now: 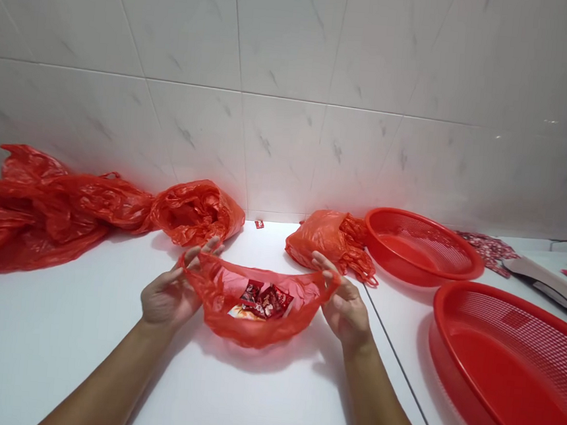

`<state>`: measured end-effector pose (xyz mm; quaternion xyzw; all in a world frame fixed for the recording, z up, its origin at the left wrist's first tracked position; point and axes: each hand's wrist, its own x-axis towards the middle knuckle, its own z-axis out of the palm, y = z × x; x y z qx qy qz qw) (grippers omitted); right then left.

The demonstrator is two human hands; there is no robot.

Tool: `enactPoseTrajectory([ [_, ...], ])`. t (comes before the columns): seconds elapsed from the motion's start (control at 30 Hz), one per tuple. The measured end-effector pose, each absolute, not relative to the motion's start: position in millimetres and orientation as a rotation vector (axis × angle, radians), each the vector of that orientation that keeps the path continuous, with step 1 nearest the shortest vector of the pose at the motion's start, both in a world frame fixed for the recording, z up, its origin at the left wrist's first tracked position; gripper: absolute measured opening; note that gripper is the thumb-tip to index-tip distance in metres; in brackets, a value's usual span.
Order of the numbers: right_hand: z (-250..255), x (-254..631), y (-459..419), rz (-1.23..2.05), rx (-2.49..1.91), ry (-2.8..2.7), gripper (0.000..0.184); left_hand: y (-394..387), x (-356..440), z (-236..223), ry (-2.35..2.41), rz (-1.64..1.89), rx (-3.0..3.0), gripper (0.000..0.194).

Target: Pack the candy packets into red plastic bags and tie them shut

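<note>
While a thin red plastic bag (253,329) is held open over the white counter (52,364), a heap of crumpled red bags (40,211) is seen at the far left, against the marble-look wall tiles (288,41). Just to its right, a bunched red bag (197,213) is slumped by the wall, and a tiny red packet (259,223) is lying at the foot of the tiles. The held bag's left edge is pinched by the left hand (171,295), its fingers (200,253) curled narrowly over the plastic. Red printed sachets (262,301) are seen lying inside the bag; whether its underside touches the counter cannot be told. The opposite edge is gripped by the right hand (347,311), its fingers (325,269) likewise closed on the plastic, so that the mouth is stretched wide between the hands. Farther right, a bundled orange-red bag (328,239) is placed just beside a round red mesh basket (422,248). A larger red mesh basket (507,377) is set nearer the person, while a heap of printed wrappers (491,252) and a flat white appliance (545,282) are seen beyond it.
</note>
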<state>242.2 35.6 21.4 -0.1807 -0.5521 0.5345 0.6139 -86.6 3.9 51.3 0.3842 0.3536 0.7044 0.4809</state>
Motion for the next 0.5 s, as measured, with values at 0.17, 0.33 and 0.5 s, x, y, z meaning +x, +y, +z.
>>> enactPoseTrajectory([
  [0.17,28.0,232.6,25.7,1.292,-0.4,-1.234,0.102,-21.1,-65.7,69.8,0.77,1.691,1.213,0.08],
  [0.33,32.4,224.4,18.5,1.28,-0.344,-1.149,0.115,-23.6,-57.0,68.6,0.774,1.648,1.227,0.082],
  [0.5,23.5,223.8,28.3,1.268,-0.558,-0.975,0.106,0.5,-70.5,38.4,0.782,1.684,1.19,0.053],
])
